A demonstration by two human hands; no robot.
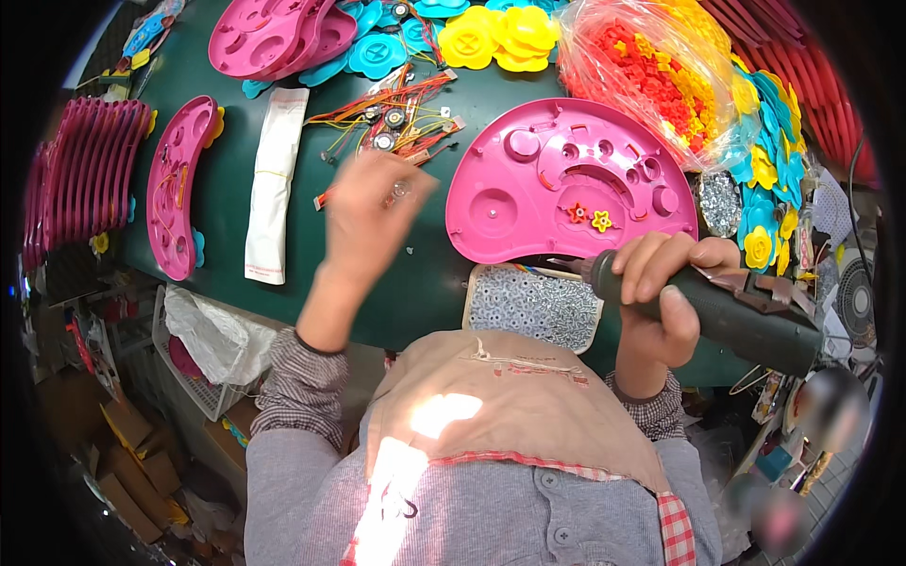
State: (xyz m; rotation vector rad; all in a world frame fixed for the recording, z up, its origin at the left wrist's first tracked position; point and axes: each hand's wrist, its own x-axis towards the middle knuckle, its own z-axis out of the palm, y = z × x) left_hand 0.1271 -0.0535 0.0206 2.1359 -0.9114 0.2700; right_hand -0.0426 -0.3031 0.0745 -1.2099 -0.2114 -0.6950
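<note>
My right hand is wrapped round a dark electric screwdriver, its tip pointing left beside the lower edge of a pink half-round plastic shell. A red star piece and a yellow star piece sit inside that shell. Blurred by motion, my left hand hovers over the green table, just below a bunch of small round parts with coloured wires. Its fingers look bent, but whether anything is in them does not show. A tray of small metal screws lies between my hands, close to my apron.
A plastic bag of red and yellow pieces stands behind the shell. To the left lie a white paper strip, a curved pink piece and stacked pink shells. Blue and yellow flowers line the back.
</note>
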